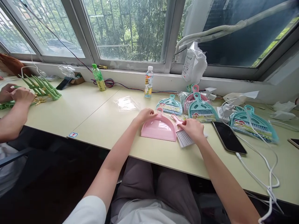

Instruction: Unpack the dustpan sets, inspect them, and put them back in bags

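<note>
Gripping pink-handled brush (185, 139) in right hand (194, 128); touching left hand (146, 116), hold unclear: pink half-round dustpan (158, 130); beyond dustpan, illegible multicoloured labels (171, 109).

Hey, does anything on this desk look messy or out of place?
Mainly the white cables on the right: they loop loosely, one crossing the wrapped teal dustpan set. I see no spill around the pink dustpan or pink-handled brush.

Both arms (118, 151) outstretched, fingers (183, 125) bent
</note>
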{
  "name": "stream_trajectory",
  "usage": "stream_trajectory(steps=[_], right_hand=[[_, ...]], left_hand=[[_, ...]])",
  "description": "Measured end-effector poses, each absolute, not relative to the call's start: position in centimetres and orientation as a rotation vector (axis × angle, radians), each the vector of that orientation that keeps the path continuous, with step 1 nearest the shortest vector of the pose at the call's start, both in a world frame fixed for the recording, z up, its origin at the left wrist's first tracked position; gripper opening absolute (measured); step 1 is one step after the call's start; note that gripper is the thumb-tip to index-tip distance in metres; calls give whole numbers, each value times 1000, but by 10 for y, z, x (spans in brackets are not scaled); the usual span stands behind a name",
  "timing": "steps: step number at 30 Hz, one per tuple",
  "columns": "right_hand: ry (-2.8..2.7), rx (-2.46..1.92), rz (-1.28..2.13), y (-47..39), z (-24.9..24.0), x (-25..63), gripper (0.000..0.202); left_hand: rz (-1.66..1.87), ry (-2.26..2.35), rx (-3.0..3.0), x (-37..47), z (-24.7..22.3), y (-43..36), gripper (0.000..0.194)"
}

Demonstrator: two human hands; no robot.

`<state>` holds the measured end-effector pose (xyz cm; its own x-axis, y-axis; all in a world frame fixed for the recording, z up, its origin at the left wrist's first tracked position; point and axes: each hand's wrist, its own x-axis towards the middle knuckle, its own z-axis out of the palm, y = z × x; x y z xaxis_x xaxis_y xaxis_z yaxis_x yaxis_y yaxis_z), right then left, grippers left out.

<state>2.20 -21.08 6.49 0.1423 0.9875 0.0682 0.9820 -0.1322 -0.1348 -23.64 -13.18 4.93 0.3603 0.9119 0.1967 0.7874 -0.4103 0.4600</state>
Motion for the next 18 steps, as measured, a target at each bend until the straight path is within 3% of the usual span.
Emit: stream_trajectory(steps=[18], right_hand=[[-1982, -2235, 86, -209, 64, 22, 28]], left_hand=[[733, 1438, 2178, -238, 37, -118, 53]])
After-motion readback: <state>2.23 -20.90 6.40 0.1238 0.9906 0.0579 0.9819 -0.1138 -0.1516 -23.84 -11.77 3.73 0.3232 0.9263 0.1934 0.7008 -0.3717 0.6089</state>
